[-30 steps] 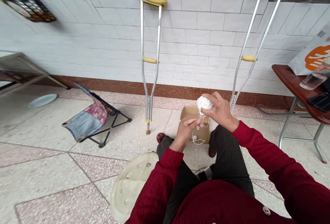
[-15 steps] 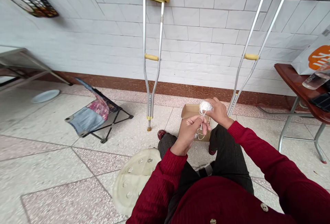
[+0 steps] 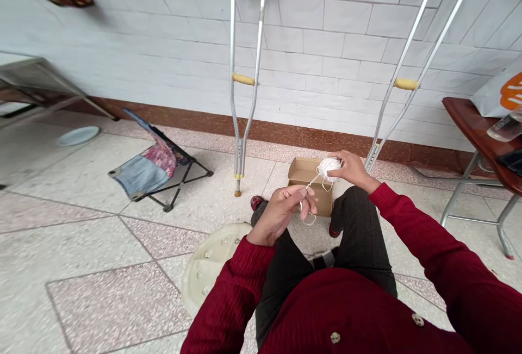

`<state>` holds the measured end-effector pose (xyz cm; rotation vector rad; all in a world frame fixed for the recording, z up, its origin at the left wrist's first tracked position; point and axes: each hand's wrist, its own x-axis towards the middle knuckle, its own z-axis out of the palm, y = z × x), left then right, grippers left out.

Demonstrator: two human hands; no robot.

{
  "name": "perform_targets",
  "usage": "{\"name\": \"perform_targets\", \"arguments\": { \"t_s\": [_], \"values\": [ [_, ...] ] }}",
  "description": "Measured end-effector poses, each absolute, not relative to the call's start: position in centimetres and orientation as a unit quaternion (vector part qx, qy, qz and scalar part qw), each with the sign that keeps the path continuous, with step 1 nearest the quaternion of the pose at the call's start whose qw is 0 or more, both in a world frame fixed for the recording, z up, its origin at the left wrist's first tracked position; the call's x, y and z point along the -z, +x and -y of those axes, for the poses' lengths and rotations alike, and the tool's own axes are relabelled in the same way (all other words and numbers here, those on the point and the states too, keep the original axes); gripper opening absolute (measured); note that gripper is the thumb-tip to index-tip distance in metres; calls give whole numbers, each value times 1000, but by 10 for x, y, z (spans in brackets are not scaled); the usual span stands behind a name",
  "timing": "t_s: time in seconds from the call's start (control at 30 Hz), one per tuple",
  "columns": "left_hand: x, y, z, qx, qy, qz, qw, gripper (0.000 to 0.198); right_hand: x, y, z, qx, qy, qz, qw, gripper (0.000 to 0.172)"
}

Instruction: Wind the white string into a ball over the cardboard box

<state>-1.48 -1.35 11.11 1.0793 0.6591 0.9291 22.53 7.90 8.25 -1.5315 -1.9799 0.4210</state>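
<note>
My right hand [image 3: 354, 169] is closed round a small white ball of yarn [image 3: 327, 167], held above my right knee. A strand of yarn [image 3: 312, 184] runs from the ball down to my left hand [image 3: 283, 212], which pinches it between thumb and fingers; loose loops hang below the fingers. An open cardboard box [image 3: 309, 183] lies on the floor just beyond my knees, behind both hands. Both sleeves are dark red.
Two metal crutches lean on the white tiled wall, one [image 3: 243, 76] at centre, the other [image 3: 411, 66] at right. A folding fabric stool [image 3: 155, 166] stands at left, a round pale lid [image 3: 207, 267] by my left leg, a red table [image 3: 481, 136] at right.
The left hand has drawn down and left, away from the ball, pulling the strand out longer. The right hand with the ball has lowered a little. The view has tilted downward.
</note>
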Motion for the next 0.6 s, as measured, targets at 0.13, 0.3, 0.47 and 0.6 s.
{"name": "perform_targets", "arguments": {
  "t_s": [0.13,0.3,0.47,0.6],
  "values": [
    [-104,-11,18,-403,481,-278,727,29,-89,220,-82,-119,-591,729,324,51],
    [-74,-18,10,-384,520,-309,698,36,-114,217,-80,-126,-550,717,409,46],
    [-50,-23,-14,-325,705,-424,467,38,-131,209,-69,-117,-538,731,403,46],
    [-40,-17,-25,-329,730,-432,415,33,-138,205,-69,-116,-539,733,399,45]
  ]
}}
